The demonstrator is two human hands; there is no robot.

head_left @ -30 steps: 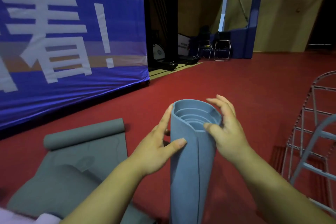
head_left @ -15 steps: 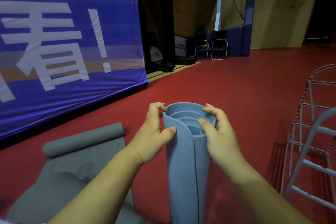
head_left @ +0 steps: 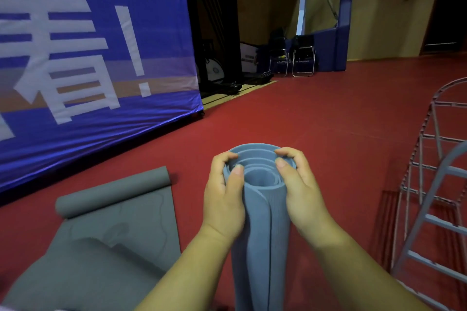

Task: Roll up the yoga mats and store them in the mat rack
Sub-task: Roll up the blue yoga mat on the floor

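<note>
Gripping blue mat (head_left: 262, 247) near rack (head_left: 447, 224)

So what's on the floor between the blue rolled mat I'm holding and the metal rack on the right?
Nothing: the head view shows only bare red floor between the blue rolled mat and the metal rack.

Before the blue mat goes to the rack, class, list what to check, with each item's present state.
1. Both hands holding: ok, the left hand and right hand grip the blue mat at its top end.
2. Roll tightness: not ok, gaps show between layers at the top.
3. Sight of the mat rack: ok, at the right.
4. Free rack slot: cannot tell, rack partly out of frame.
5. Rolling of the grey mat: not ok, mostly flat on the floor.
</note>
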